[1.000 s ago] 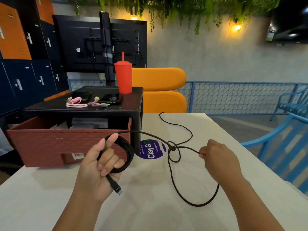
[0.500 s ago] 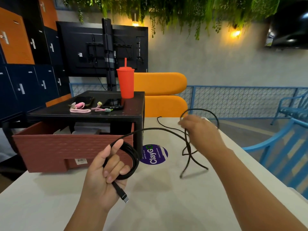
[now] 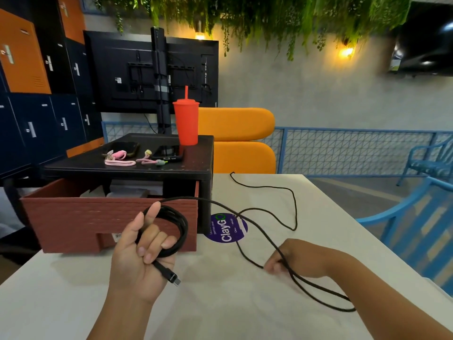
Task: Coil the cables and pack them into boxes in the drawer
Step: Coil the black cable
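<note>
Left grip (image 3: pixel 141 256) is clenched round the cable (image 3: pixel 183 230): palm up, several black turns looped thru the fingers, thumb up at the top of the loops. The plug (image 3: pixel 175 280) sticks out below the fingers, clear of the surface (image 3: pixel 220 310). Right grip (image 3: pixel 291 258) pinches a strand of the same cable low over the surface. It's blurred on my feed, so I can't tell which fingers do the pinching.

From the loops one strand runs R across the front of the drawer (image 3: pixel 98 217), then slopes down to the right grip. Two strands leave that grip along the R forearm & join in a long narrow loop on the surface. Another strand goes from the grip back across the purple sticker (image 3: pixel 226 229), bends round further out & ends near the far edge of the surface.

The drawer is red-brown, pulled open from a black unit (image 3: pixel 152 168), behind the left grip in my view. Pale boxes (image 3: pixel 130 192) sit inside, partly hidden.

On top of the unit:
- red cup (image 3: pixel 186 123) w/ straw, upright
- two dark phones (image 3: pixel 123 148)
- pink cords (image 3: pixel 120 162)

Behind it:
- back of a screen (image 3: pixel 117 69)
- lockers (image 3: pixel 31 106) at L
- orange seat (image 3: pixel 235 123)
- blue chair (image 3: pixel 416 231) at R
</note>
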Action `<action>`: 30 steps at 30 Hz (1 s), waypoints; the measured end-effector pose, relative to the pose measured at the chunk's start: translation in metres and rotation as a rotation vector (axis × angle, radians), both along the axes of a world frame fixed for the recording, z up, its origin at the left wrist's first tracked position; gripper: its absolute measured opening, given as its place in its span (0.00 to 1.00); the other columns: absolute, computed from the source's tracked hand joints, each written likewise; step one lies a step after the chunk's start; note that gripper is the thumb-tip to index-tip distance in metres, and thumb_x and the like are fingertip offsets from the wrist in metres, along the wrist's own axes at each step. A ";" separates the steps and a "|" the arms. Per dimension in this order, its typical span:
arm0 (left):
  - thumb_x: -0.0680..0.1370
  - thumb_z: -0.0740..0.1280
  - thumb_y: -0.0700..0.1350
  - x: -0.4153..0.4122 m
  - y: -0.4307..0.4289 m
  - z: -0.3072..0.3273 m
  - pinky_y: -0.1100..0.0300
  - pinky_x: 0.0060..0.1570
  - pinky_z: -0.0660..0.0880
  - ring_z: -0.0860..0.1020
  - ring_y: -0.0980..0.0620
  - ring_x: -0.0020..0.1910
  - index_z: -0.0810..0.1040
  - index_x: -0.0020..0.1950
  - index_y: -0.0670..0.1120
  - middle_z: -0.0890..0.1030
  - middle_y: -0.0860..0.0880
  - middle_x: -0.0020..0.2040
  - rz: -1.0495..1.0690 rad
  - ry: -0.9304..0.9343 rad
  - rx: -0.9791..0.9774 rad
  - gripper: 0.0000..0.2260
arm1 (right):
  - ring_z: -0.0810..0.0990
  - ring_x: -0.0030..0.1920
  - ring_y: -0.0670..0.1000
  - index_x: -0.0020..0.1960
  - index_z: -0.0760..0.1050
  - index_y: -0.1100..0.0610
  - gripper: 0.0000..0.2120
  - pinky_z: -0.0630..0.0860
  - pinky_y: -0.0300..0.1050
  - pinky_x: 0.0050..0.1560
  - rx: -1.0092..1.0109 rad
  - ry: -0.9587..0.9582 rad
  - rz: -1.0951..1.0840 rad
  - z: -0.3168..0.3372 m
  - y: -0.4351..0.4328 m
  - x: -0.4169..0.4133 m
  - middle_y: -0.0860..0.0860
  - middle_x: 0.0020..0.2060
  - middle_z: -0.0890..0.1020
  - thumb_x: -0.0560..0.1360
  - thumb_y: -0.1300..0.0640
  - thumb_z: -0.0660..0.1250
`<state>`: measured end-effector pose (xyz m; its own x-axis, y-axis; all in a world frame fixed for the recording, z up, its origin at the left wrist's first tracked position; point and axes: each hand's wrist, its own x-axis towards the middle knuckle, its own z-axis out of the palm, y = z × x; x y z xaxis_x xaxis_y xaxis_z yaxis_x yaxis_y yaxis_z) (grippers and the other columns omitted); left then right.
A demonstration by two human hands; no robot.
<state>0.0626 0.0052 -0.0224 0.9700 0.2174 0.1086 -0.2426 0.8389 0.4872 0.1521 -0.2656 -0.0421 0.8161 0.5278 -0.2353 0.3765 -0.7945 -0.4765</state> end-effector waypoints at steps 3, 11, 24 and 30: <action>0.58 0.71 0.47 0.000 0.003 0.000 0.69 0.22 0.67 0.60 0.57 0.15 0.84 0.39 0.45 0.60 0.52 0.17 0.025 -0.006 -0.017 0.12 | 0.74 0.54 0.42 0.56 0.78 0.46 0.17 0.66 0.32 0.58 -0.001 -0.027 -0.115 -0.007 -0.017 0.004 0.41 0.54 0.77 0.76 0.63 0.59; 0.56 0.74 0.48 0.002 -0.003 -0.004 0.68 0.22 0.67 0.60 0.57 0.15 0.84 0.41 0.45 0.60 0.52 0.18 0.003 0.008 0.031 0.16 | 0.78 0.42 0.45 0.47 0.80 0.53 0.11 0.70 0.32 0.44 0.482 -0.102 -0.376 0.012 -0.021 -0.022 0.45 0.44 0.80 0.77 0.48 0.62; 0.57 0.71 0.48 -0.002 -0.004 0.003 0.68 0.21 0.67 0.60 0.57 0.15 0.85 0.39 0.46 0.59 0.52 0.17 0.047 0.011 0.052 0.13 | 0.73 0.35 0.39 0.51 0.81 0.49 0.10 0.68 0.29 0.39 -0.093 -0.124 -0.014 0.006 0.008 -0.074 0.42 0.35 0.77 0.71 0.55 0.68; 0.65 0.67 0.49 -0.005 0.011 0.006 0.70 0.23 0.66 0.60 0.57 0.16 0.84 0.40 0.47 0.60 0.52 0.18 0.137 -0.026 0.027 0.09 | 0.72 0.46 0.47 0.54 0.76 0.52 0.12 0.70 0.39 0.51 -0.462 -0.355 -0.183 -0.011 -0.022 -0.059 0.48 0.51 0.77 0.74 0.61 0.58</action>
<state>0.0574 0.0157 -0.0162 0.9282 0.3443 0.1408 -0.3668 0.7838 0.5011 0.0934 -0.2876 -0.0531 0.9544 0.2801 -0.1032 0.2873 -0.9558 0.0622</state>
